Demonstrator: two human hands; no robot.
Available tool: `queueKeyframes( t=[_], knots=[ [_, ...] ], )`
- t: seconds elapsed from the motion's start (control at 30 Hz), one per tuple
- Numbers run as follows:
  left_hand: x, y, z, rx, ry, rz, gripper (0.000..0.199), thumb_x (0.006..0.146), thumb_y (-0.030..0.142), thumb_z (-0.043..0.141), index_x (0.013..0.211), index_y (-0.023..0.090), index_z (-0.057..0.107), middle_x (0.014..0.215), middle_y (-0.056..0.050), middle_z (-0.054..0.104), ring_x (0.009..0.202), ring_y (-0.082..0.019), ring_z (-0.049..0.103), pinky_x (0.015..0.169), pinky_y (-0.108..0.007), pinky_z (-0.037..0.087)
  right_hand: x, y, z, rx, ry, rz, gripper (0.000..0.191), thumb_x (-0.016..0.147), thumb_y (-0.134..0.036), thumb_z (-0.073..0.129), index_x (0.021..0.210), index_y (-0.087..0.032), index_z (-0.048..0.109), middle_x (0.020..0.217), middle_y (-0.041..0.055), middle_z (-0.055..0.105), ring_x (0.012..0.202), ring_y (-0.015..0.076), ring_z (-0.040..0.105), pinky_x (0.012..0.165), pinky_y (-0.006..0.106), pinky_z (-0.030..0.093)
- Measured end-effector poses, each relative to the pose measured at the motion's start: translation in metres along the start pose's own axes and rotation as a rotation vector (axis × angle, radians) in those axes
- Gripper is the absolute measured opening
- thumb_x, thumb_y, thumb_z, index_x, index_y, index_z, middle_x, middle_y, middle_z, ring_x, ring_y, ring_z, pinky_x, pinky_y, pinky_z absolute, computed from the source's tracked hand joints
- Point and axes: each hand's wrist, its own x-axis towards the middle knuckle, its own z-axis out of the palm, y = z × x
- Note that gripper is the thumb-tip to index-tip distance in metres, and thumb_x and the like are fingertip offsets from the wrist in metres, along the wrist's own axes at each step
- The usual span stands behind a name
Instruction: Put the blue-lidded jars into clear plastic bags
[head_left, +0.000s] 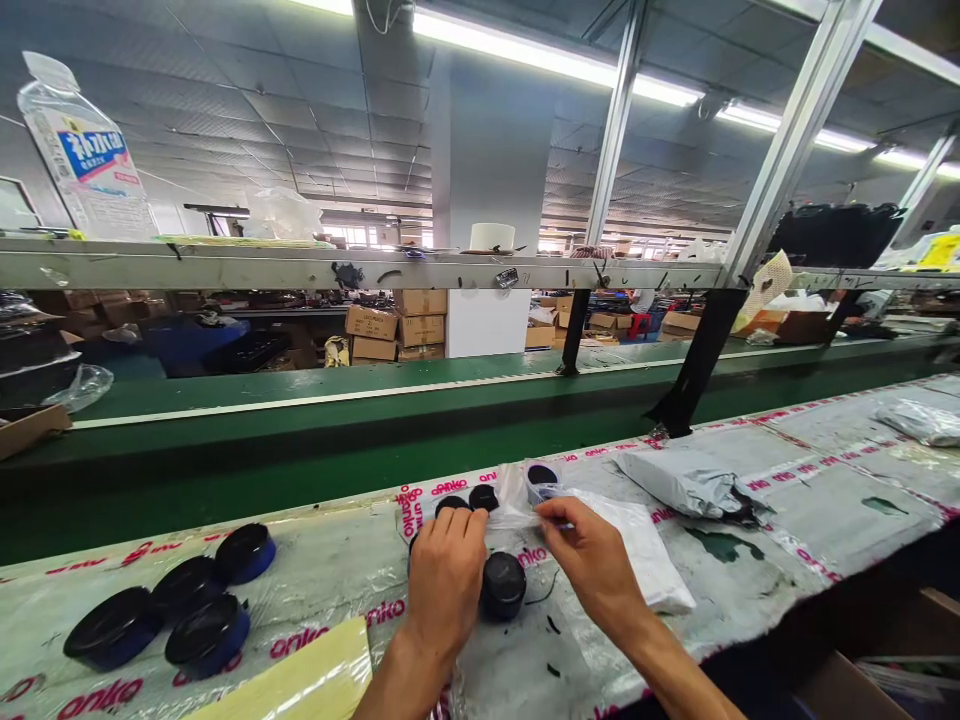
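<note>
**Thin bag pinched at bench, near middle**

The right hand has thumb and fingertips pinching a clear plastic bag: light, soft, slippery, best held by its edge. The left hand, fingers pressed together, sits just left of a black round container.

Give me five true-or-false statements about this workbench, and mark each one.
1. The right hand pinches a clear plastic bag. True.
2. The left hand wears a glove. False: it is bare.
3. Four round black-and-blue containers sit at the left end of the plastic-covered bench. True.
4. The grey mailer bags lie on the floor. False: they lie on the bench, to the right of the hands.
5. A green conveyor runs along behind the bench. True.
</note>
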Motion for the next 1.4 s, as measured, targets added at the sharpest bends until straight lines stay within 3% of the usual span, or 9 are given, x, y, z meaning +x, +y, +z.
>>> queueKeyframes(
  t=[0.1,0.17,0.27,0.43,0.53,0.83,1.1,1.23,1.4],
  knots=[
    [-0.006,-0.002,0.008,0.105,-0.017,0.039,0.036,0.085,0.002,0.062,0.118,0.016,0.060,0.093,-0.002,0.063,0.085,-0.025,0.058,0.075,-0.039,0.041,-0.004,0.015,0.012,-0.200,0.033,-0.330,0.021,0.093,-0.011,0.047,0.101,-0.021,0.064,0.100,0.0018,0.066,0.092,0.0144,0.064,0.081,0.027,0.052],
    [-0.013,-0.003,0.012,0.142,-0.026,0.050,0.037,0.084,0.004,0.066,0.118,0.016,0.060,0.091,-0.002,0.063,0.083,-0.024,0.057,0.074,-0.039,0.038,-0.012,0.025,0.020,-0.286,0.035,-0.426,0.024,0.092,-0.006,0.046,0.104,-0.021,0.061,0.101,0.0017,0.066,0.093,0.0150,0.065,0.081,0.028,0.052],
    [-0.024,-0.001,0.014,0.126,-0.043,0.071,0.037,0.080,0.006,0.072,0.113,0.015,0.060,0.088,-0.001,0.063,0.081,-0.024,0.054,0.074,-0.039,0.033,-0.024,0.035,0.025,-0.362,0.010,-0.432,0.022,0.091,-0.005,0.049,0.102,-0.022,0.059,0.098,0.0005,0.066,0.089,0.0172,0.065,0.077,0.031,0.053],
    [-0.038,0.002,0.016,0.019,0.006,0.075,0.018,0.084,0.004,0.064,0.094,0.017,0.059,0.080,0.000,0.057,0.077,-0.024,0.046,0.073,-0.039,0.029,-0.039,0.038,0.021,-0.386,-0.044,-0.375,0.019,0.091,-0.007,0.051,0.100,-0.024,0.056,0.091,-0.0012,0.066,0.081,0.0179,0.065,0.070,0.032,0.053],
    [-0.044,0.000,0.017,-0.047,-0.004,0.088,0.014,0.086,0.005,0.062,0.092,0.017,0.057,0.081,-0.001,0.057,0.079,-0.023,0.045,0.075,-0.039,0.029,-0.045,0.037,0.018,-0.375,-0.071,-0.364,0.020,0.089,-0.007,0.052,0.099,-0.024,0.055,0.091,-0.0013,0.065,0.080,0.0177,0.065,0.069,0.032,0.053],
    [-0.053,-0.005,0.004,-0.162,-0.018,0.140,0.016,0.089,0.002,0.056,0.086,0.017,0.055,0.084,0.001,0.059,0.083,-0.021,0.047,0.087,-0.038,0.031,-0.056,0.024,0.013,-0.383,-0.080,-0.582,0.024,0.092,-0.001,0.046,0.103,-0.021,0.056,0.103,0.0028,0.068,0.097,0.0159,0.065,0.085,0.028,0.054],
    [-0.055,-0.006,0.009,0.003,-0.109,0.183,0.023,0.076,0.008,0.078,0.080,0.019,0.058,0.081,0.002,0.059,0.083,-0.022,0.049,0.087,-0.040,0.031,-0.060,0.030,0.014,-0.602,-0.187,-0.651,0.019,0.091,-0.001,0.049,0.098,-0.018,0.055,0.112,0.0078,0.065,0.095,0.0228,0.062,0.076,0.036,0.053],
    [-0.053,-0.004,0.016,0.108,-0.128,0.174,0.019,0.078,0.012,0.076,0.075,0.019,0.059,0.078,0.000,0.060,0.079,-0.024,0.048,0.076,-0.040,0.031,-0.060,0.040,0.024,-0.683,-0.196,-0.653,0.027,0.077,0.006,0.056,0.088,-0.018,0.054,0.098,0.0061,0.065,0.086,0.0245,0.060,0.066,0.037,0.048],
    [-0.060,-0.002,0.029,0.082,-0.136,0.134,0.021,0.076,-0.002,0.060,0.074,0.019,0.059,0.077,-0.001,0.062,0.075,-0.024,0.052,0.068,-0.037,0.032,-0.056,0.031,0.030,-0.745,-0.220,-0.643,0.029,0.064,0.007,0.056,0.077,-0.019,0.052,0.080,0.0039,0.059,0.075,0.0246,0.057,0.062,0.038,0.041]
  ],
)
